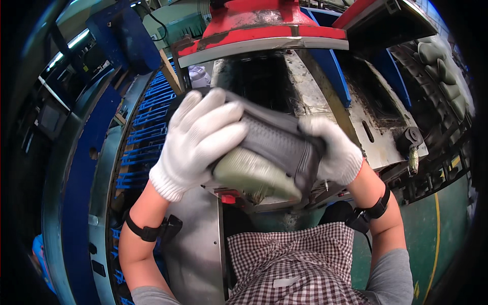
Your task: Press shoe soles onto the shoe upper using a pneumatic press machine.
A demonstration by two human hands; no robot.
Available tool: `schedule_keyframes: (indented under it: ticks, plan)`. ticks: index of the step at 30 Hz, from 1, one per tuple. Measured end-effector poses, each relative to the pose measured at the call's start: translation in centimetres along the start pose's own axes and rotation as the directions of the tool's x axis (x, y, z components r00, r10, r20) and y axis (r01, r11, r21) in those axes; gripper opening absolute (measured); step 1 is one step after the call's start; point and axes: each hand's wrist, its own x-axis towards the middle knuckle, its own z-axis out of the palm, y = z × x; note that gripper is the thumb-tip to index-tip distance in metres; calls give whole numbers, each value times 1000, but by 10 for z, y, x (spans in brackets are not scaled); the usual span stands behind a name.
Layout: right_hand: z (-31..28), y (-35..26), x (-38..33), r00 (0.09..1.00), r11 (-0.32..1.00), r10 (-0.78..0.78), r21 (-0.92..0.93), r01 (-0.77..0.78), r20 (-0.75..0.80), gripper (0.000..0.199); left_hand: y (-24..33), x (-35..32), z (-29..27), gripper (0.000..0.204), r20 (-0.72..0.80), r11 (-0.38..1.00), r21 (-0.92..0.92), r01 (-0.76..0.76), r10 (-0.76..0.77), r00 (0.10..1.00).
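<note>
Stretching the grey shoe upper point(277, 140) over its green form point(254, 175) — I'd keep left hand point(195, 140) and right hand point(335, 150) fingers clamped evenly.

a: gloves noted. the left hand point(195, 140) and the right hand point(335, 150) both wear white knit gloves.

b: the shoe upper point(277, 140) is grey with a ribbed texture; the shoe last point(254, 175) inside it is pale olive green.

a: the press head point(264, 25) is red with worn dark patches; the conveyor rack point(145, 127) is bright blue.

b: the apron point(297, 267) shows a brown-and-white check; the sleeves are grey. the wrist straps point(147, 231) are black.

a: the floor point(432, 229) is green with a yellow line.
</note>
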Motion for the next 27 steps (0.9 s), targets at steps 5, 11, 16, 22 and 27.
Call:
schedule_keyframes:
  ticks: [5,11,16,22,27]
  plan:
    - [-27,-47,25,982,903,-153,-388,185,112,75,-6,28,-1,81,136,996,71,59,-69,988]
    - [-45,-90,37,964,876,-171,-480,55,-203,51,-45,31,-44,75,-75,983,107,151,-143,987]
    - [-57,-84,96,869,803,-305,-596,14,-390,47,-86,63,-40,67,-280,953,203,223,-162,946]
    - [-88,-48,194,869,-120,-472,-966,-228,-146,86,-129,136,1,53,-238,975,147,165,-127,963]
    - [-55,-38,208,896,-390,-291,-813,-432,-337,107,-149,171,11,36,71,963,250,99,-120,990]
